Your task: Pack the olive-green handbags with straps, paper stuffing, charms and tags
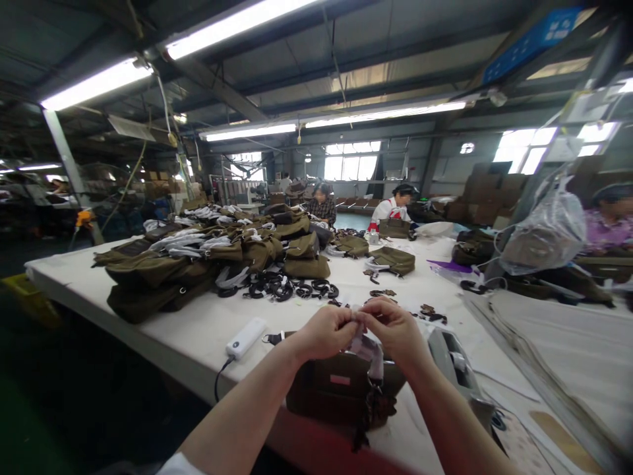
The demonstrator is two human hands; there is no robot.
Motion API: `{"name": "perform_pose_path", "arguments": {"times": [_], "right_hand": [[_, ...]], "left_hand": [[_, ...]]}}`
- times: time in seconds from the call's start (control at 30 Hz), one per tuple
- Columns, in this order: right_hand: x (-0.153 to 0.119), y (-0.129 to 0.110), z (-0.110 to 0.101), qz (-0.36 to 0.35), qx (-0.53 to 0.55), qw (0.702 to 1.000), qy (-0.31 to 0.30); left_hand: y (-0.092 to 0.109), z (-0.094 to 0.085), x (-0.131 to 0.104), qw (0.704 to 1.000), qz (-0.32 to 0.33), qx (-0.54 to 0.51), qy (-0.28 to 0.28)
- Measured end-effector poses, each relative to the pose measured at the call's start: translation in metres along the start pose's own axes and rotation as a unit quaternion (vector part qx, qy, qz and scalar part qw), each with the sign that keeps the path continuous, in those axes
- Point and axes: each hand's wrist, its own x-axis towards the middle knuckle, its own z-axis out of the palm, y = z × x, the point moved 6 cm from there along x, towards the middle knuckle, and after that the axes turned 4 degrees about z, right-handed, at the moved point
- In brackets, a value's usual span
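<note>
Bare forearms (252,409) reach over an olive bag (314,389) at the near edge of the white table (291,316).
Left hand (329,330) and right hand (393,326) meet above it, fingertips pinched together on a white-wrapped strap (369,349). Left of the bag lies a white cabled device (246,338); farther left, a heap of olive bags (148,280).

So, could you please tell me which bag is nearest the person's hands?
The bag just below the left hand and right hand, with a small pale patch on its front; the other bags lie farther away.
</note>
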Motion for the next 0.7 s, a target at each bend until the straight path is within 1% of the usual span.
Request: {"name": "perform_pose_path", "arguments": {"times": [0.1, 0.13, 0.17, 0.23, 0.27, 0.33, 0.37, 0.4, 0.43, 0.47, 0.53, 0.57, 0.63, 0.67, 0.7], "right_hand": [[0.004, 0.005, 0.004, 0.05, 0.024, 0.998, -0.035], [0.004, 0.004, 0.005, 0.048, 0.018, 0.998, -0.048], [0.002, -0.001, 0.006, 0.028, -0.002, 0.998, -0.056], [-0.006, -0.017, 0.007, -0.057, -0.085, 0.994, -0.049], [-0.012, -0.027, 0.008, -0.112, -0.138, 0.984, -0.033], [-0.027, -0.044, 0.01, -0.205, -0.228, 0.952, -0.012], [-0.033, -0.049, 0.011, -0.231, -0.251, 0.94, -0.009], [-0.036, -0.052, 0.01, -0.239, -0.257, 0.936, -0.008], [-0.035, -0.052, 0.008, -0.229, -0.249, 0.941, -0.005], [-0.032, -0.05, 0.005, -0.201, -0.231, 0.952, 0.004], [-0.02, -0.037, -0.002, -0.111, -0.182, 0.977, 0.017], [-0.013, -0.028, -0.003, -0.061, -0.154, 0.986, 0.003], [-0.003, -0.011, 0.005, 0.021, -0.095, 0.993, -0.067], [-0.001, -0.005, 0.011, 0.046, -0.071, 0.991, -0.107], [0.001, -0.002, 0.015, 0.058, -0.059, 0.988, -0.134]], "left_hand": [[-0.004, 0.001, 0.001, 1.0, 0.001, 0.017, 0.011], [-0.006, 0.001, 0.002, 1.0, 0.0, 0.023, 0.015], [-0.008, 0.001, 0.003, 0.999, -0.002, 0.028, 0.021], [-0.011, 0.001, 0.004, 0.999, -0.01, 0.033, 0.032], [-0.012, 0.001, 0.005, 0.999, -0.014, 0.037, 0.037], [-0.014, 0.002, 0.004, 0.998, -0.021, 0.046, 0.047], [-0.013, 0.002, 0.004, 0.997, -0.024, 0.051, 0.05], [-0.013, 0.003, 0.002, 0.997, -0.025, 0.054, 0.051], [-0.011, 0.003, 0.001, 0.997, -0.024, 0.052, 0.053], [-0.01, 0.003, 0.0, 0.997, -0.024, 0.05, 0.054], [-0.007, 0.002, -0.002, 0.997, -0.024, 0.054, 0.058], [-0.006, 0.0, -0.003, 0.996, -0.025, 0.061, 0.061], [-0.005, -0.002, -0.005, 0.995, -0.024, 0.073, 0.065], [-0.005, -0.003, -0.006, 0.996, -0.019, 0.068, 0.059], [-0.006, -0.002, -0.007, 0.997, -0.012, 0.053, 0.049]]}}
